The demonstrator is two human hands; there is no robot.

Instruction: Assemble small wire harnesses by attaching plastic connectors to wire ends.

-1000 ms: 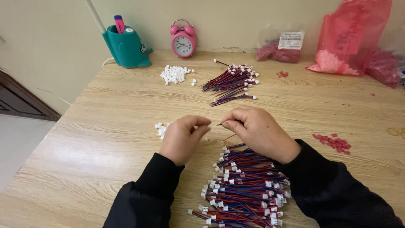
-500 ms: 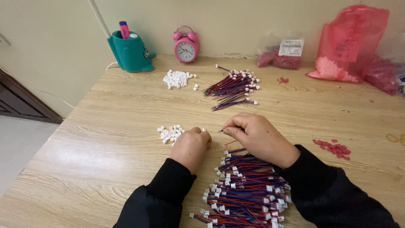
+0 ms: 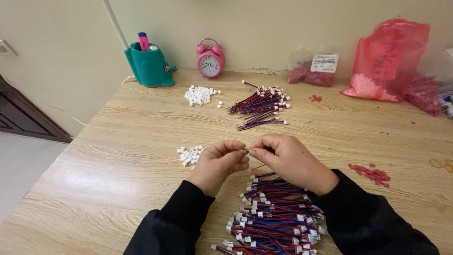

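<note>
Single view, from a camera worn on the person's head. It looks forward and steeply down across a wooden worktop (image 3: 118, 156) toward the cream wall behind it. The left hand (image 3: 218, 163) and right hand (image 3: 289, 160) sit near the lens, just below frame centre, with both dark sleeves running out through the bottom edge. The worktop's far edge meets the wall in the upper quarter, where a pink alarm clock (image 3: 210, 60) and a teal pen holder (image 3: 150, 67) stand well away from the camera. At far left the view drops past the worktop's edge to the floor (image 3: 21, 165). No second view overlaps this one.
</note>
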